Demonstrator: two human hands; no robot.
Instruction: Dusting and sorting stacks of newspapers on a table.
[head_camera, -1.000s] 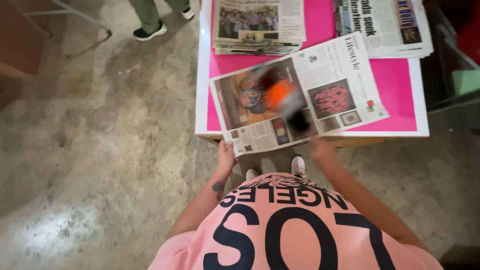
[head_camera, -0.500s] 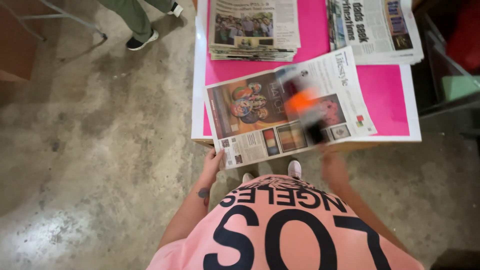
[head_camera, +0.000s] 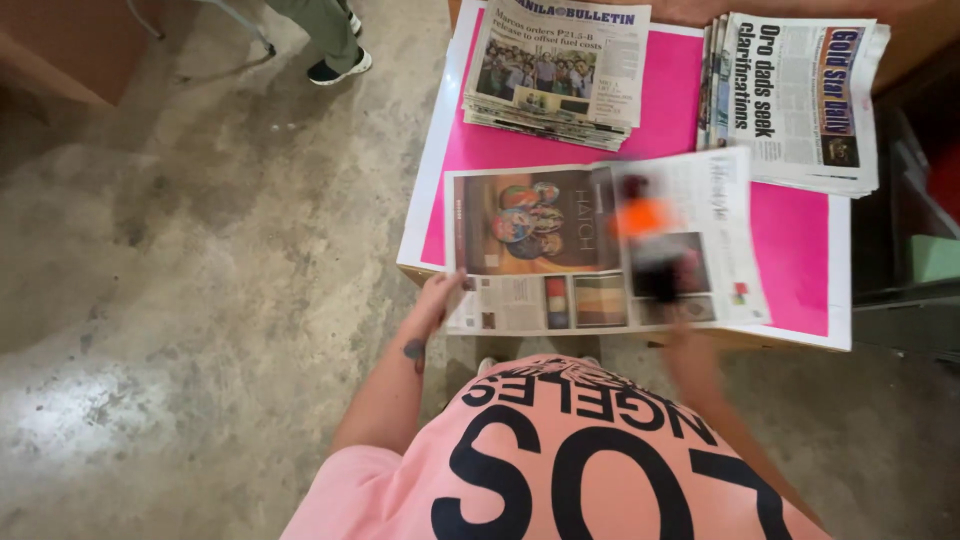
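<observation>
An open newspaper (head_camera: 560, 250) lies spread on the near part of a pink-topped table (head_camera: 800, 270). My left hand (head_camera: 435, 300) grips its lower left corner at the table's edge. My right hand (head_camera: 688, 345) is motion-blurred at the paper's near right edge. It seems to hold an orange and black object (head_camera: 648, 250), also blurred, over the right page. What the object is cannot be made out.
A folded stack of newspapers (head_camera: 555, 70) lies at the far middle of the table, another stack (head_camera: 800, 100) at the far right. Someone's shoe and leg (head_camera: 335, 55) stand on the concrete floor at the left. Dark shelving (head_camera: 910, 260) stands right of the table.
The orange and black object has swept from the left page across to the right page with my right hand. My left hand stays on the paper's corner. The view has shifted.
</observation>
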